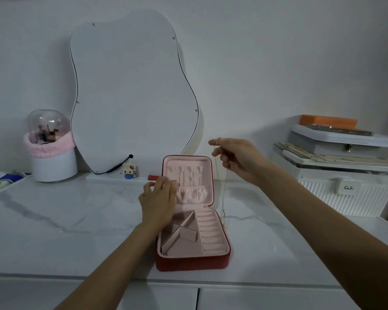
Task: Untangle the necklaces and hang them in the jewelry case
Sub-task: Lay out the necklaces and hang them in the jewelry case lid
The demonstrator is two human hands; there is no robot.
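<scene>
Right hand (235,159) was raised beside the upright lid of the jewelry case (192,260), fingers curled, pinching a thin pale necklace (224,198) whose chain hung straight down past the case's right edge, lower end near the tray rim. Left hand (158,198) lay at the left edge of the lid, fingers bent against the lining; whether it pinched anything could not be told. Case: red outside, pink velvety lining, rounded square, open on the white marble-veined counter (54,231); fine chains (189,178) hung from hooks in the lid above a gathered pocket; tray held angled dividers and ribbed ring rolls. Behind: wavy-outlined mirror (132,90), small Hello Kitty block figure (128,170), white tub with pink fuzzy band and clear dome (51,148). Right: ribbed white box, label reading "KaSi" (348,187).
</scene>
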